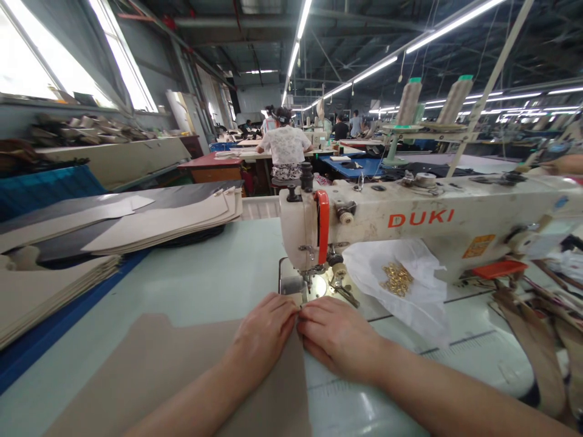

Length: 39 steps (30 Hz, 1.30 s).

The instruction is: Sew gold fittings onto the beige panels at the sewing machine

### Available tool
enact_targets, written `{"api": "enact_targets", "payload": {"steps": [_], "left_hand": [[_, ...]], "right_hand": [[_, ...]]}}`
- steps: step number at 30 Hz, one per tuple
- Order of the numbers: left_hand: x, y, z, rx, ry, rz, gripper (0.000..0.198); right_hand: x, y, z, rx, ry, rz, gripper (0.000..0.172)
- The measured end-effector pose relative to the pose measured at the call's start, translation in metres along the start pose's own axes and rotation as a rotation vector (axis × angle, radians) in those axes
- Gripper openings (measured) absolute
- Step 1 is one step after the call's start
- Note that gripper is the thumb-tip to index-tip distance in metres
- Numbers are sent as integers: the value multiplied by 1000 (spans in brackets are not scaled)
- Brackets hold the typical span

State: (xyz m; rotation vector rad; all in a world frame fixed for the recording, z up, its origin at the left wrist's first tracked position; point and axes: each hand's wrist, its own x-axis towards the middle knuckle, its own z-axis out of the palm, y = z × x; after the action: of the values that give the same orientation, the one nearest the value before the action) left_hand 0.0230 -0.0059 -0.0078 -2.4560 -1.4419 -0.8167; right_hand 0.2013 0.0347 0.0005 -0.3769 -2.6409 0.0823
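Plastic bag (423,303) lies on the desk (195,273) just to the right of and ahead of my fingers, and inside it I can see a small heap of gold-coloured metal rings (397,279). Behind my fingers stands the DUKI sewing machine (401,221), and the bag leans against its head. Farther right, a small orange tray (500,269) sits near the machine, but I cannot see if it holds anything.

My left hand (262,334) and my right hand (339,340) are close together in front of the machine. The fingers of the left hand (286,309) and the fingers of the right hand (314,315) are bent inward and almost meet, and they pinch the top edge of a tan sheet (173,376). This sheet runs from under my fingers toward the near left, and it lies flat on the desk.

Left of my hands are stacks of cut panels (155,218), well apart from them. Past the machine, a co-worker (286,145) in a white top sits with the back toward me.

My fingertips hide the exact edge of the sheet, so I cannot tell if it is one layer or more. The needle area is small and hard to make out.
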Motion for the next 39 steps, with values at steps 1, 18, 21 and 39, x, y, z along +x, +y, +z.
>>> {"api": "enact_targets", "payload": {"steps": [1, 18, 21, 39], "left_hand": [[0, 0, 0, -12, -3, -6, 22], [-5, 0, -11, -101, -37, -84, 21], [-6, -1, -11, -106, -28, -89, 21], [12, -3, 3, -9, -82, 26, 22]], "right_hand": [[1, 0, 0, -13, 5, 1, 14], [6, -3, 8, -101, -52, 1, 12], [6, -2, 9, -109, -64, -1, 11], [5, 18, -1, -208, -138, -26, 7]]}}
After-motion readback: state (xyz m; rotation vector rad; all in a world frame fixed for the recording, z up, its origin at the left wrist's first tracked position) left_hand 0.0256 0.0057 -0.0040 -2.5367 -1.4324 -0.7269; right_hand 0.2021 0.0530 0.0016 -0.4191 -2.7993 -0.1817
